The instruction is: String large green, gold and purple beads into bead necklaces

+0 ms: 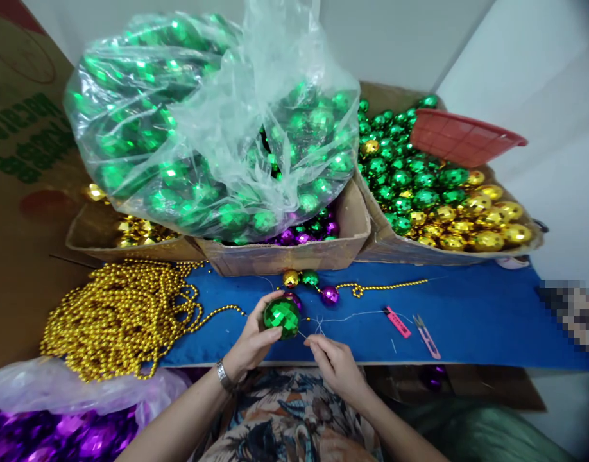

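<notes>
My left hand [256,335] is closed around a large shiny green ball [281,317] with a mirrored, faceted surface. A purple ball [292,299] shows partly behind it. My right hand [333,366] pinches a thin pale string [302,335] that runs from the green ball. Beyond the hands, a small gold ball [290,278], a green ball [310,278] and a purple ball [330,295] lie on the blue cloth. A strand of small gold beads [391,285] stretches right from them. More string lies loose toward the right.
A heap of gold bead strands [116,314] lies at left. Pink thread snips [426,337] and a pink cutter [398,322] rest at right. Cardboard boxes [285,256] of balls line the back, under a big clear bag [217,128]. A red basket [468,136] sits on the right box.
</notes>
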{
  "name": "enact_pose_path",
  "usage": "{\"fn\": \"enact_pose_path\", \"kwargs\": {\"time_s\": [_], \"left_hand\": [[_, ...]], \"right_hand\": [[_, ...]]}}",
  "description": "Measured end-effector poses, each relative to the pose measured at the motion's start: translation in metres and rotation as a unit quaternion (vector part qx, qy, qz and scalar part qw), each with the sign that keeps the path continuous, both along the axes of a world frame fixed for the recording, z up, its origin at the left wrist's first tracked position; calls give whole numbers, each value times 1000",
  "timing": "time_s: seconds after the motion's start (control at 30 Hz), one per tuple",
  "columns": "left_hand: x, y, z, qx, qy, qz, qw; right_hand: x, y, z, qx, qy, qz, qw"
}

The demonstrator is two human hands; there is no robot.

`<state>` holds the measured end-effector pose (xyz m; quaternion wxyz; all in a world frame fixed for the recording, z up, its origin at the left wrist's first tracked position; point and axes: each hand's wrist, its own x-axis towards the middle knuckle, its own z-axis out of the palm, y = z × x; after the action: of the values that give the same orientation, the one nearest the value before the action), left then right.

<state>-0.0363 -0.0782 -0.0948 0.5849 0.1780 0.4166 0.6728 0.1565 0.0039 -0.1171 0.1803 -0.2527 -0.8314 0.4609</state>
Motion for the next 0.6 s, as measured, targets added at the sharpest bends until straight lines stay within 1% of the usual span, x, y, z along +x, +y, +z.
{"fn": "enact_pose_path", "kwargs": {"time_s": [0.2,0.33,0.5,0.57,0.6], "left_hand": [[0,0,3,-2,-4,0,1000],[-1,0,1,3,-4,-1,1000],[9,-2,-3,12,-10,-32,999],[8,-3,-5,18,9,-49,999],[4,-3,-7,20,35,-51,998]], "right_hand": [[2,-1,0,-4,-1,4,1000],[1,-1,2,-13,-1,7,1000],[-4,-1,5,-26,-6,19,999],[-5,-1,5,-23,-6,16,1000],[-4,-1,5,-21,-5,12,1000]]}}
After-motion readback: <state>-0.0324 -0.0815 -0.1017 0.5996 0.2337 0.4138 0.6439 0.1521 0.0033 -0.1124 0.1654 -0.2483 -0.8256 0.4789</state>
